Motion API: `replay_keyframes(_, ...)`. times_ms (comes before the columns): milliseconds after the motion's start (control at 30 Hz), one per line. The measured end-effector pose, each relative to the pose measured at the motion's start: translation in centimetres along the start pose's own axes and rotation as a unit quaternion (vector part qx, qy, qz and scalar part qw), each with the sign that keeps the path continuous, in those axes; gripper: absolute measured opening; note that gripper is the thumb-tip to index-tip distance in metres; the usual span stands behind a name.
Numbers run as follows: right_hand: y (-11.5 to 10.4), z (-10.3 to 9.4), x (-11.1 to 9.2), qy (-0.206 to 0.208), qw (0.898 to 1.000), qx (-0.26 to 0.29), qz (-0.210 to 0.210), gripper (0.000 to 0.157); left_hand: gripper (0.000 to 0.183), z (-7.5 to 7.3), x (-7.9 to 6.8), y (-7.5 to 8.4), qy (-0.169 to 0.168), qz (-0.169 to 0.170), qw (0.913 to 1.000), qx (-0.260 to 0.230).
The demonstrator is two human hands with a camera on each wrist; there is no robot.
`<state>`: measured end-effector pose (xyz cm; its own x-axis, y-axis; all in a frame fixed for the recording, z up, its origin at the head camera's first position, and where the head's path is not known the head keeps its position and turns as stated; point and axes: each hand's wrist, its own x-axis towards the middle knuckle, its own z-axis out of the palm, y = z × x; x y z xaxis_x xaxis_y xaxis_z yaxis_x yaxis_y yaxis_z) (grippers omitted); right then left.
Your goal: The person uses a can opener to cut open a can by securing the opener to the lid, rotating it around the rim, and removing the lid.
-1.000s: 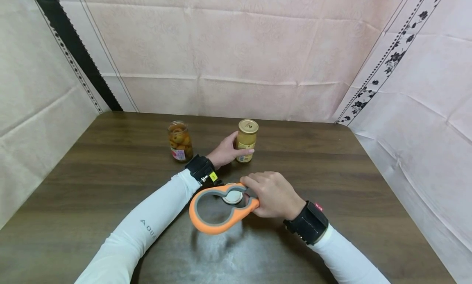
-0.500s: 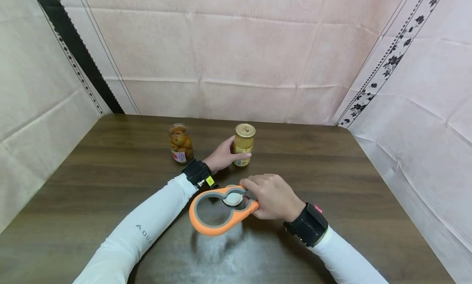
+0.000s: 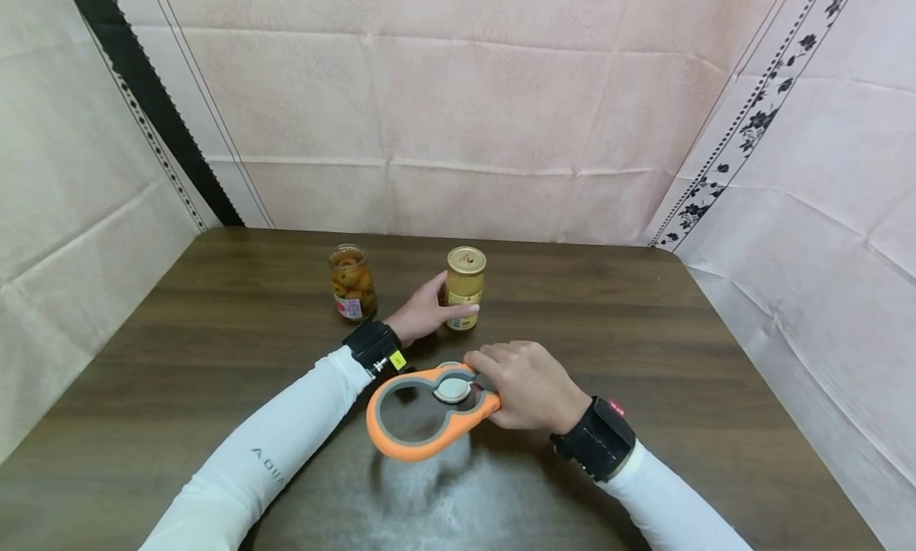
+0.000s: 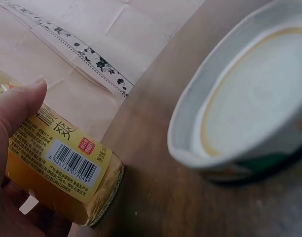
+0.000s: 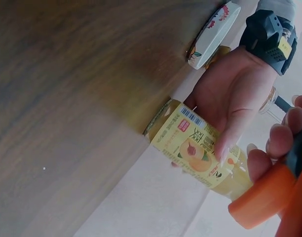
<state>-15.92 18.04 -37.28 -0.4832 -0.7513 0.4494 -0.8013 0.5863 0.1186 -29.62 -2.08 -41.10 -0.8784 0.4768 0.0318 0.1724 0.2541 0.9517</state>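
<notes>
While left hand curls round yellow-labelled jar, upright toward far side of table, gold lid on top, right hand clutches orange-grey looped tool! White round dish peeks through tool's opening; fruit jar stands left of yellow-labelled jar, near left wrist.

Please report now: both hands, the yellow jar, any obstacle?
Left hand gripping yellow jar, gold lid on. Right hand holding orange opener. Loose white lid on table, maybe in way.
</notes>
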Motion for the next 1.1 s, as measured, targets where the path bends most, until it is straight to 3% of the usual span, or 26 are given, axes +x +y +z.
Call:
replay_keyframes(600, 0.1, -0.4, 0.4, -0.004, 1.000, -0.002, -0.004, 0.040, 0.065, -1.5, -2.0, 0.3, -0.003, -0.003, 1.0000, 0.002)
replay_keyframes(1100, -0.3, -0.1, 0.0, -0.014, 1.000, -0.003, 0.001, 0.038, 0.070, -1.4, -3.3, -0.4, -0.010, -0.017, 0.9997, 0.014)
